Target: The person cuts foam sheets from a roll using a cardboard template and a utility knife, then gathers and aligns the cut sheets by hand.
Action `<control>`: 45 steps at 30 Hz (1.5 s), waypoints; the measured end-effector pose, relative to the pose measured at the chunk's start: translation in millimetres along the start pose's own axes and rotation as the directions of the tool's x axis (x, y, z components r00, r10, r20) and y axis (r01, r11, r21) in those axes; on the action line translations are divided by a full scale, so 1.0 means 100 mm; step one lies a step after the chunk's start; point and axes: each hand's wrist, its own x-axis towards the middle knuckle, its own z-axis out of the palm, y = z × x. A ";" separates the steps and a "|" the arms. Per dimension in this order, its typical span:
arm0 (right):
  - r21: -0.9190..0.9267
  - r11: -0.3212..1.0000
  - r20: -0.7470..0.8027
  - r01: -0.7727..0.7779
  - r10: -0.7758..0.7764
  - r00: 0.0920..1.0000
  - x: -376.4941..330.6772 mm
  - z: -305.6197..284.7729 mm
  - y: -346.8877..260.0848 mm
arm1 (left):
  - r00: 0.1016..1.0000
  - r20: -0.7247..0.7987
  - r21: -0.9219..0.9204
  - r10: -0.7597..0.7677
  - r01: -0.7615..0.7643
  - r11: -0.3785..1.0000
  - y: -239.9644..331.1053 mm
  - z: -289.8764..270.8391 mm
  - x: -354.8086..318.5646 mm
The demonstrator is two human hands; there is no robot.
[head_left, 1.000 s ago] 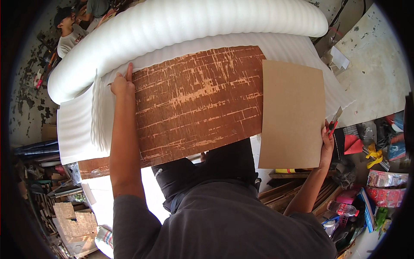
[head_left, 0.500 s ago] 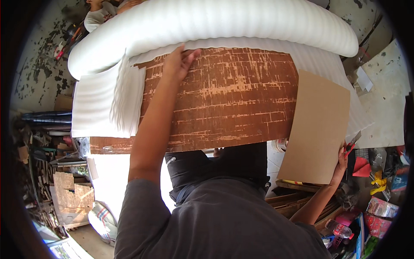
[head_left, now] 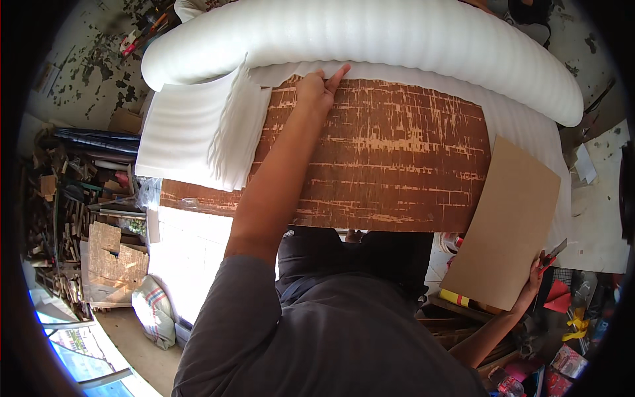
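Note:
My left hand (head_left: 319, 91) reaches across a scuffed brown board (head_left: 390, 152) to the near edge of a white foam sheet (head_left: 529, 132). Its thumb stands apart from the bent fingers, which touch the foam edge. Low on the right, my right hand (head_left: 533, 281) is closed on a red utility knife (head_left: 548, 263), blade pointing up and outward. The same hand grips the right edge of a tan cardboard sheet (head_left: 506, 225), which leans across the board's right end. Part of that hand's fingers is hidden.
A thick white foam roll (head_left: 364, 36) spans the far side. Stacked foam pieces (head_left: 192, 132) lie on the board's left. Wood scraps (head_left: 116, 264) and a woven sack (head_left: 155, 311) stand at left; mixed clutter (head_left: 569, 360) fills the lower right. Part of another person shows beyond the roll.
The view has shifted, moving the scene mostly rightward. My left hand has slid right along the foam edge, its fingers more bent. My right hand still holds the knife and cardboard.

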 end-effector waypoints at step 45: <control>-0.286 0.956 0.249 -0.070 0.145 0.958 0.97 0.89 -1.09 | 0.731 0.682 0.650 -0.008 -0.601 0.465 -0.88 -0.14 -1.66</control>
